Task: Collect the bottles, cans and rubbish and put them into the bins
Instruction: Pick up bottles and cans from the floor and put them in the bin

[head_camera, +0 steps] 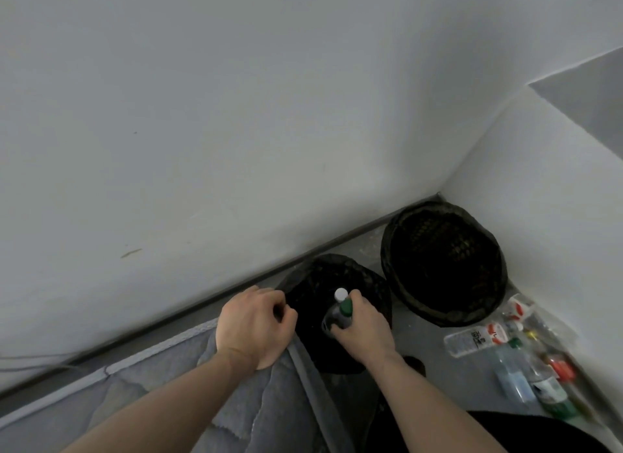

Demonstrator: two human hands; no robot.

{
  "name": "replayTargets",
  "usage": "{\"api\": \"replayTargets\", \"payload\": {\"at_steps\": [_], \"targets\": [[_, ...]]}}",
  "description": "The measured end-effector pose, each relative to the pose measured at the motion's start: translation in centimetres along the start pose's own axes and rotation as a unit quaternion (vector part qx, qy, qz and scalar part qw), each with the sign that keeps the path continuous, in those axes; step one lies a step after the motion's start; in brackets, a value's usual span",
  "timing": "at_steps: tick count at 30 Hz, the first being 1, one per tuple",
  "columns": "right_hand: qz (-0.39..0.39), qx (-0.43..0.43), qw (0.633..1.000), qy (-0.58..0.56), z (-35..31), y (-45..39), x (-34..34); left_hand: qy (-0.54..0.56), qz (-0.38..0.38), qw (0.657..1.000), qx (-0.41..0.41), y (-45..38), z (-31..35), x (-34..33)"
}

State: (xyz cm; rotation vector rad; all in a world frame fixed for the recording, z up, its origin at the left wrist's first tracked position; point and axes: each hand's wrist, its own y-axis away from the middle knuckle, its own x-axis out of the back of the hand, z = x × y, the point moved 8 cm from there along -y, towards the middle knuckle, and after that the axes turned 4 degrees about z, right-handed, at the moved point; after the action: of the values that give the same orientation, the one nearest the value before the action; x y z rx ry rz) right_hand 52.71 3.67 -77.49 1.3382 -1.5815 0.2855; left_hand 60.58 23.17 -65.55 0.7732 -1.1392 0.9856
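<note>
Two black mesh bins stand in the room's corner: a near bin [303, 284] by the wall and a far bin [445, 267] to its right. My right hand [364, 328] holds two clear bottles [337, 316] over the near bin, one with a white cap, one with a green cap. My left hand [253, 324] hangs at the near bin's left rim with curled fingers; whether it pinches the rim or the bin liner is unclear. A heap of bottles [519, 355] lies on the floor at the right wall.
A grey quilted mattress [168, 395] fills the lower left, its edge touching the near bin. White walls meet in the corner behind the bins. A cable [33, 365] runs along the skirting at left. Grey floor shows between the bins and the heap.
</note>
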Motion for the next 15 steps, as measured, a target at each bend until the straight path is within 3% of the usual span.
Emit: {"api": "replayTargets", "payload": {"at_steps": [15], "targets": [[-0.001, -0.014, 0.996, 0.083, 3.2, -0.6, -0.6, 0.003, -0.007, 1.000, 0.008, 0.1, 0.1, 0.2]]}}
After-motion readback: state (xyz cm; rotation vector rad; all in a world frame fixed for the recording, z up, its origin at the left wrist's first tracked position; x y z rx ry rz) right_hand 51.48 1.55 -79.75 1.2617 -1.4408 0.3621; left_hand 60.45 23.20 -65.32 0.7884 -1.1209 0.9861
